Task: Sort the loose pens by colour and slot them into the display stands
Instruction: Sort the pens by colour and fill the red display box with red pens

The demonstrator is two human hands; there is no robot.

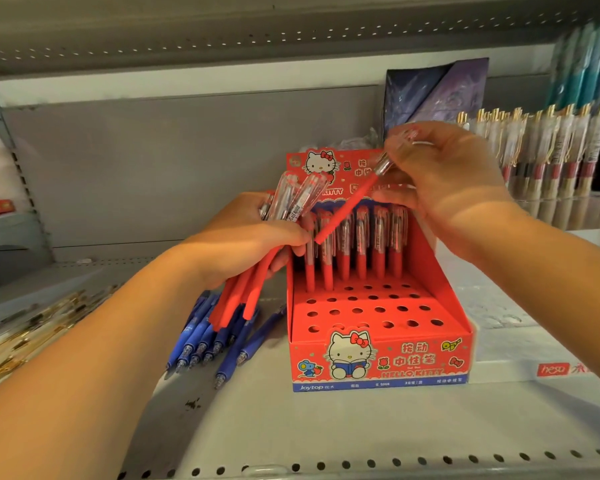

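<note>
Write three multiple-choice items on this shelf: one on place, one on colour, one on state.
1. The blue pens lie, relative to the stand: A inside it; B left of it; C behind it.
2. The bunch in the left hand is: A red; B blue; C green.
3. The stand's front holes are: A full; B empty; C taped over.
Key: B, they lie on the shelf beside its left wall; A, the gripped pens are red; B, only the back rows hold pens.
</note>
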